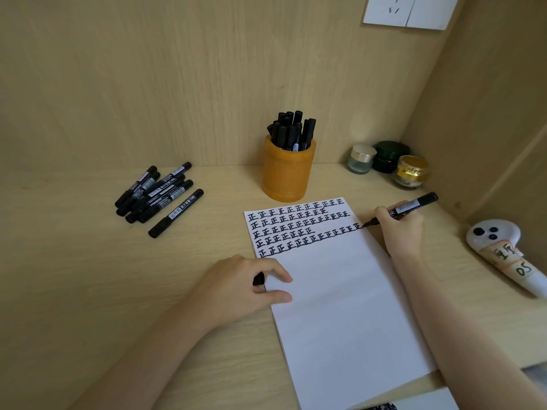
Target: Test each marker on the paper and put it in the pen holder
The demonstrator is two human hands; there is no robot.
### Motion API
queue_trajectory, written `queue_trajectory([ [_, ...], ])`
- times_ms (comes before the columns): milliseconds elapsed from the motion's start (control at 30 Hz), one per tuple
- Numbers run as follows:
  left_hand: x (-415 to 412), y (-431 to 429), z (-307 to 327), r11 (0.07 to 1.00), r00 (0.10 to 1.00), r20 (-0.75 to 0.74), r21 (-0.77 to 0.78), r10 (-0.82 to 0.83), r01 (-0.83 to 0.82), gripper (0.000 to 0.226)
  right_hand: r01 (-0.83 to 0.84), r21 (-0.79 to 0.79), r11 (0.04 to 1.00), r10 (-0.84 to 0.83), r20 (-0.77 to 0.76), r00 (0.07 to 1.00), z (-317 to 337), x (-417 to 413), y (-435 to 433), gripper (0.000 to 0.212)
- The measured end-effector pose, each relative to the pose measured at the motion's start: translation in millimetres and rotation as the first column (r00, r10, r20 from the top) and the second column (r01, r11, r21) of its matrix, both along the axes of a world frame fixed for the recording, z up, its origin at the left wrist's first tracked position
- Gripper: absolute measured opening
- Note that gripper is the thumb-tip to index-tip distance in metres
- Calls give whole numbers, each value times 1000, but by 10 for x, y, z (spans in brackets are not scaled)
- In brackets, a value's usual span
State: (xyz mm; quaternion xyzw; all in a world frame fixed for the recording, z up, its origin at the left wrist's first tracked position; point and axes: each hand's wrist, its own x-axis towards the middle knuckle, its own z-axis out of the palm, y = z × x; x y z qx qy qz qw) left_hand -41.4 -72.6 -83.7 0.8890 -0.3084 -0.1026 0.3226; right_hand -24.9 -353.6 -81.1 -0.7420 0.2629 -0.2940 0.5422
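Head view showed us a pale wooden desk [88,261] boxed in by a back panel and a right side wall, so open room lay mostly to the left and front. We saw the right hand [399,229] closed in a writing grip around an uncapped black marker with a white label [405,207], its tip touching the right edge of a white sheet of paper [340,306] at the end of a row of black written characters [296,229]. The left hand [236,288] rested on the paper's left edge, fingers curled around a small black marker cap [258,279], thumb and forefinger flat on the sheet. An orange cylindrical pen holder [287,173] stood just behind the paper's top edge, crowded with upright black markers [293,128]. A loose pile of capped black markers [157,193] lay well apart on the left. Three small glass jars [387,162] sat in the back right corner, and a white handheld device with handwritten tape labels [503,250] lay near the right wall, its lower end cut off by the frame. The paper's near corner ran past the desk's front edge. We could not read the marker labels.
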Motion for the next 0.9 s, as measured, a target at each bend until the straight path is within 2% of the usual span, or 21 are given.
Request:
queue_trajectory([
  [133, -19, 1, 23, 1000, 1000, 12, 17, -1, 0, 20, 17, 114, 993, -27, 86, 996, 25, -1, -22, 21],
  [300, -22, 8, -7, 1000, 1000, 15, -20, -9, 9, 17, -194, 166, 967, 163, 184, 969, 170, -29, 145, 34],
  [400, -15, 30, -25, 992, 1000, -20, -128, -4, 2, 13, -357, 272, 893, 301, 227, 926, 227, -53, 311, 31],
  [500, -3, 44, -14, 950, 989, -148, -310, -24, -23, 25, -514, 381, 768, 451, 248, 858, 224, -92, 507, 25],
  [600, 6, 36, 5, 916, 980, -195, -398, -36, -45, 32, -595, 424, 683, 527, 277, 803, 233, -151, 692, 29],
  [767, -3, -5, 57, 839, 962, -268, -534, -53, -103, 39, -632, 400, 664, 552, 308, 775, 248, -247, 908, 34],
  [900, 6, -11, 70, 785, 953, -297, -605, -65, -135, 38, -600, 336, 726, 531, 281, 799, 239, -284, 991, 38],
])
